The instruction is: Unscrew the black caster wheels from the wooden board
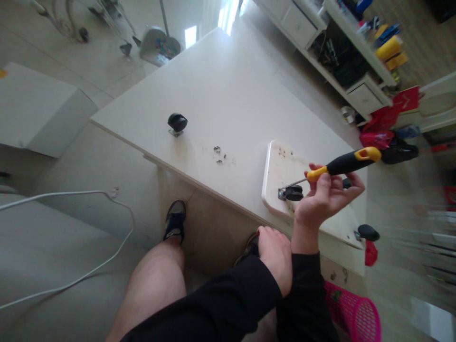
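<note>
My right hand point(326, 194) is closed round a yellow-and-black screwdriver point(347, 163). The shaft slants down left, its tip at the metal plate of a black caster wheel point(294, 193). That caster sits on a white board with rounded corners point(272, 173), lying on the white tabletop point(228, 95). Screw holes show near the board's far corner. Beside my right wrist, my left hand point(276, 254) is low at the table's near edge, fingers curled together; what they grip is hidden. Part of another black wheel shows behind my right fingers.
A loose caster point(177, 123) and several small screws point(218, 154) lie on the tabletop. Another caster point(368, 232) is at its right end. A pink basket point(363, 313) stands below right. White drawers point(299, 26) stand beyond; a white cable point(71, 194) hangs at left.
</note>
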`<state>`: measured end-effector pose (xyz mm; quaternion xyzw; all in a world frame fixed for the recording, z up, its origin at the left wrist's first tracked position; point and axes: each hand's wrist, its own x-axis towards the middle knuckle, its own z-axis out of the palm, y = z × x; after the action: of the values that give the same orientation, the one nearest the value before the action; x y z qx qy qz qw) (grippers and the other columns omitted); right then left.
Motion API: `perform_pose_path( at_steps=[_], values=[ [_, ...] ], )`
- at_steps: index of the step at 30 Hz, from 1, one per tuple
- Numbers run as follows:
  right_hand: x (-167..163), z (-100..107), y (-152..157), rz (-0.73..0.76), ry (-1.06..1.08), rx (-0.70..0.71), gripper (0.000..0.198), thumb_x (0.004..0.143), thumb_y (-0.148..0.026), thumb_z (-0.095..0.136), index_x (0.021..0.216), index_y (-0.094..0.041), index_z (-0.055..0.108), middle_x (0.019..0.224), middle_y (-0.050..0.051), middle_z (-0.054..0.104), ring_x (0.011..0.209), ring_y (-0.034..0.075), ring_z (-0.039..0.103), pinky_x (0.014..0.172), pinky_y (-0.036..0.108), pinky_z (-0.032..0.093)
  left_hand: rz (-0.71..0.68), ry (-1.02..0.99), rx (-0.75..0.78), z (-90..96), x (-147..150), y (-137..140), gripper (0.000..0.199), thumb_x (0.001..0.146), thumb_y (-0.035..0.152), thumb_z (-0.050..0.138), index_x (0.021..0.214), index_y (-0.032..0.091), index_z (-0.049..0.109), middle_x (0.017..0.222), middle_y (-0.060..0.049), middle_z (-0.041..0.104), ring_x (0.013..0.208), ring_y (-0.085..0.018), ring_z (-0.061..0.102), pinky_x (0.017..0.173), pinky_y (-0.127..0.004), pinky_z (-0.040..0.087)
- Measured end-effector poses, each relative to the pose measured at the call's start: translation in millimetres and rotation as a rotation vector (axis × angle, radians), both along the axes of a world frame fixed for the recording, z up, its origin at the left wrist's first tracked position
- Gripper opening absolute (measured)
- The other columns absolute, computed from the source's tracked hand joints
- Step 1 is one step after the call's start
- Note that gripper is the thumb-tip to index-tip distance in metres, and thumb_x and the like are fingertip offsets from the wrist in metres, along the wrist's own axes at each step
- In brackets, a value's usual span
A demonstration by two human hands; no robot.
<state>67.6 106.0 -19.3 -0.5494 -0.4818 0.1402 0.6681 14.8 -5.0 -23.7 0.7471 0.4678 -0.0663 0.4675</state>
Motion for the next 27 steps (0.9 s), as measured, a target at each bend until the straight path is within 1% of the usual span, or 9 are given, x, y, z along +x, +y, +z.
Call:
perform_pose_path(
  at_steps=[4, 7, 10, 15, 18, 20, 23, 25, 27],
  values=[
    [5, -3, 3, -0.009, -0.014, 0.019, 0.045, 0.079, -0.028, 0.063, 0.117, -0.025, 0.039, 0.084, -0.007, 0.06, 0.073, 0.011, 0.067, 0.07, 0.028, 0.056, -0.008, 0.011, -0.013, 1.4, -1, 2, 0.034, 0.106, 0.014, 0.047, 0.124, 0.016, 0.077, 0.121, -0.021, 0.078, 0.115, -0.036, 0.074, 0.093, -0.05, 0.059],
    [9, -4, 6, -0.095, -0.098, 0.038, 0.06, 0.071, -0.032, 0.08, 0.114, -0.025, 0.039, 0.098, -0.004, 0.06, 0.068, 0.009, 0.062, 0.063, 0.027, 0.056, -0.024, 0.007, -0.017, 2.9, -2, 3, 0.037, 0.107, 0.015, 0.045, 0.127, 0.014, 0.076, 0.122, -0.023, 0.078, 0.117, -0.036, 0.074, 0.095, -0.05, 0.06],
    [7, -3, 4, -0.102, -0.098, 0.049, 0.065, 0.07, -0.031, 0.087, 0.113, -0.025, 0.039, 0.114, 0.001, 0.061, 0.066, 0.009, 0.067, 0.062, 0.03, 0.059, -0.013, 0.002, -0.009, 1.4, -1, 2, 0.036, 0.106, 0.015, 0.047, 0.125, 0.016, 0.077, 0.119, -0.023, 0.078, 0.115, -0.036, 0.075, 0.092, -0.051, 0.06],
    [1, -2, 1, 0.009, -0.029, 0.025, 0.046, 0.086, -0.031, 0.066, 0.123, -0.023, 0.039, 0.091, -0.003, 0.072, 0.084, 0.015, 0.077, 0.073, 0.031, 0.059, 0.035, 0.003, -0.02, -5.8, 4, -1, 0.03, 0.106, 0.016, 0.051, 0.12, 0.016, 0.077, 0.116, -0.023, 0.078, 0.113, -0.035, 0.074, 0.09, -0.05, 0.058],
    [5, -6, 5, 0.047, -0.041, 0.045, 0.041, 0.085, -0.029, 0.061, 0.119, -0.024, 0.039, 0.088, -0.006, 0.068, 0.076, 0.012, 0.071, 0.072, 0.03, 0.059, 0.013, 0.004, -0.022, -9.3, 6, -1, 0.031, 0.107, 0.015, 0.049, 0.119, 0.017, 0.077, 0.116, -0.021, 0.079, 0.112, -0.034, 0.074, 0.089, -0.049, 0.058],
    [9, -8, 7, -0.01, -0.048, 0.077, 0.053, 0.08, -0.029, 0.071, 0.118, -0.025, 0.036, 0.091, -0.008, 0.063, 0.067, 0.009, 0.066, 0.067, 0.029, 0.059, 0.018, 0.004, 0.001, -11.9, 8, -2, 0.031, 0.106, 0.015, 0.049, 0.118, 0.016, 0.077, 0.115, -0.021, 0.079, 0.111, -0.035, 0.075, 0.088, -0.05, 0.059],
    [11, -9, 7, -0.095, -0.032, 0.078, 0.075, 0.069, -0.027, 0.085, 0.123, -0.025, 0.033, 0.111, -0.002, 0.059, 0.064, 0.006, 0.063, 0.063, 0.029, 0.062, 0.044, -0.003, 0.058, -15.7, 9, -6, 0.029, 0.106, 0.016, 0.05, 0.115, 0.015, 0.077, 0.11, -0.021, 0.079, 0.108, -0.035, 0.075, 0.086, -0.051, 0.059],
    [10, -8, 5, -0.102, -0.018, 0.051, 0.079, 0.07, -0.029, 0.087, 0.126, -0.024, 0.032, 0.118, 0.001, 0.058, 0.064, 0.006, 0.066, 0.063, 0.03, 0.065, 0.042, -0.021, 0.078, -16.3, 8, -7, 0.029, 0.106, 0.017, 0.05, 0.114, 0.015, 0.077, 0.109, -0.021, 0.078, 0.107, -0.035, 0.075, 0.086, -0.051, 0.059],
    [7, -7, 3, -0.098, -0.011, 0.034, 0.082, 0.074, -0.035, 0.088, 0.131, -0.022, 0.03, 0.113, 0.001, 0.064, 0.066, 0.01, 0.071, 0.062, 0.03, 0.066, 0.025, -0.03, 0.06, -13.8, 5, -6, 0.03, 0.106, 0.016, 0.049, 0.117, 0.014, 0.077, 0.111, -0.021, 0.078, 0.108, -0.035, 0.075, 0.087, -0.051, 0.059]
  ],
)
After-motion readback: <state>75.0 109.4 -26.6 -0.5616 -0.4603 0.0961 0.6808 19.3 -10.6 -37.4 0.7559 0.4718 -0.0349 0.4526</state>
